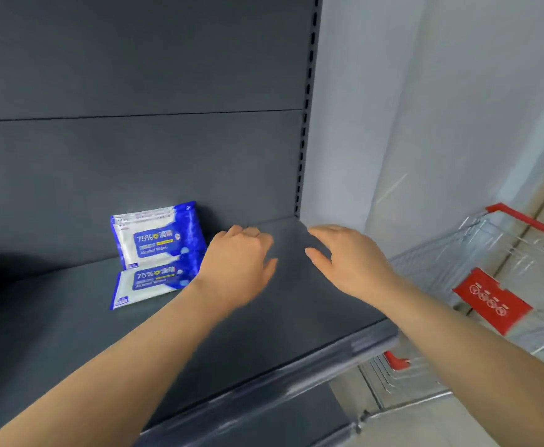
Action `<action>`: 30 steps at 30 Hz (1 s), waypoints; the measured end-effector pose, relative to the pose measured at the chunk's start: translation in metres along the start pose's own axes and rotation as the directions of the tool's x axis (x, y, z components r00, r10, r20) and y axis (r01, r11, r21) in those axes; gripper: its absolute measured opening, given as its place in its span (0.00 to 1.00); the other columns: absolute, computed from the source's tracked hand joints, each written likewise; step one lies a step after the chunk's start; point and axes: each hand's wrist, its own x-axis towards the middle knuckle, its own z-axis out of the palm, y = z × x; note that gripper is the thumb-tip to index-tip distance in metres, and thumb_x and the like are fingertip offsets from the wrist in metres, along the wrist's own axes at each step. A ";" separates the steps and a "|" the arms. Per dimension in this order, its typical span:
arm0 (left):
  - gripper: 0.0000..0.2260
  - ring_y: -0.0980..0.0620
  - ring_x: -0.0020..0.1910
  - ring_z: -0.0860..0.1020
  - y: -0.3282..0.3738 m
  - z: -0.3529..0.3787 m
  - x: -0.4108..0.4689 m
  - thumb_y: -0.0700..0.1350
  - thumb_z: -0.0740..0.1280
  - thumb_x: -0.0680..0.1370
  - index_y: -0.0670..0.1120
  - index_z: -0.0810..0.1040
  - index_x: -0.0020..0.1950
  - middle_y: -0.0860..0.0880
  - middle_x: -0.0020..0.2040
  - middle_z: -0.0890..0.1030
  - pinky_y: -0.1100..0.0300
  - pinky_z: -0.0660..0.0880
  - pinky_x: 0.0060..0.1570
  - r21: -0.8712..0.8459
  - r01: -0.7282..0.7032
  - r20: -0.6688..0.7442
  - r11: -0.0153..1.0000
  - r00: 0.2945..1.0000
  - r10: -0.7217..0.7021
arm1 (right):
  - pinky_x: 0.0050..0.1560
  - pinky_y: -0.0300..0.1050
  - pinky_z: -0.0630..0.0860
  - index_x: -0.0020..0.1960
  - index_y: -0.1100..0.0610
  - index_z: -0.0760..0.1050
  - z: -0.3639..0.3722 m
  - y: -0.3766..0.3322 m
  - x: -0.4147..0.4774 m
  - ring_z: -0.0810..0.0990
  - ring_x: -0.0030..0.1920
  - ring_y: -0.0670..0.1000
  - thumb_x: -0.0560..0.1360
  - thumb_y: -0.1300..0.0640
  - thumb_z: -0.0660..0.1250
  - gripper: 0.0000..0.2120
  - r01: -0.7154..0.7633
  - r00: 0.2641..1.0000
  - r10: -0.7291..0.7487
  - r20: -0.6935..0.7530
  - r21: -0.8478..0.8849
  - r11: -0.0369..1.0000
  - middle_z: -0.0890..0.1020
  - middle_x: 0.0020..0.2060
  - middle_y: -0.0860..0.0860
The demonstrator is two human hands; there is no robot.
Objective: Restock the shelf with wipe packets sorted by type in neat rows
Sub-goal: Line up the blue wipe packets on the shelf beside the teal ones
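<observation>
Head view: two blue-and-white wipe packets (156,240) on the dark grey metal shelf (296,301).
My left hand (236,269), loosely curled, hovers just right of them; right hand (348,256) spread, both empty.

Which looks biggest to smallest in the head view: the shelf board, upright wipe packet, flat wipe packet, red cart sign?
1. shelf board
2. upright wipe packet
3. flat wipe packet and red cart sign look alike in size; the packet lies foreshortened, so I won't rank them.
</observation>
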 end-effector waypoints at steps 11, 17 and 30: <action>0.16 0.45 0.57 0.75 0.242 0.026 0.089 0.55 0.58 0.79 0.48 0.76 0.61 0.48 0.57 0.78 0.54 0.71 0.56 -0.124 -0.219 -0.028 0.968 0.976 0.217 | 0.65 0.46 0.69 0.71 0.54 0.68 -0.059 0.231 -0.096 0.71 0.67 0.52 0.80 0.50 0.59 0.21 -0.152 0.988 0.154 0.023 -0.080 0.985 0.73 0.69 0.50; 0.16 0.47 0.55 0.76 0.369 0.073 0.140 0.56 0.58 0.80 0.49 0.76 0.60 0.49 0.56 0.79 0.53 0.72 0.54 -0.178 -0.274 0.029 0.945 0.959 0.283 | 0.59 0.48 0.74 0.70 0.52 0.71 -0.066 0.376 -0.127 0.79 0.58 0.53 0.79 0.49 0.60 0.20 -0.257 0.960 0.267 0.085 -0.116 0.959 0.78 0.64 0.51; 0.15 0.50 0.51 0.77 0.493 0.282 0.269 0.55 0.56 0.81 0.48 0.76 0.59 0.50 0.52 0.79 0.55 0.74 0.52 -0.230 -0.215 0.370 0.949 0.883 0.289 | 0.51 0.47 0.76 0.62 0.57 0.76 0.028 0.613 -0.092 0.79 0.50 0.54 0.80 0.53 0.59 0.15 -0.453 0.826 0.453 0.335 -0.082 0.888 0.81 0.54 0.54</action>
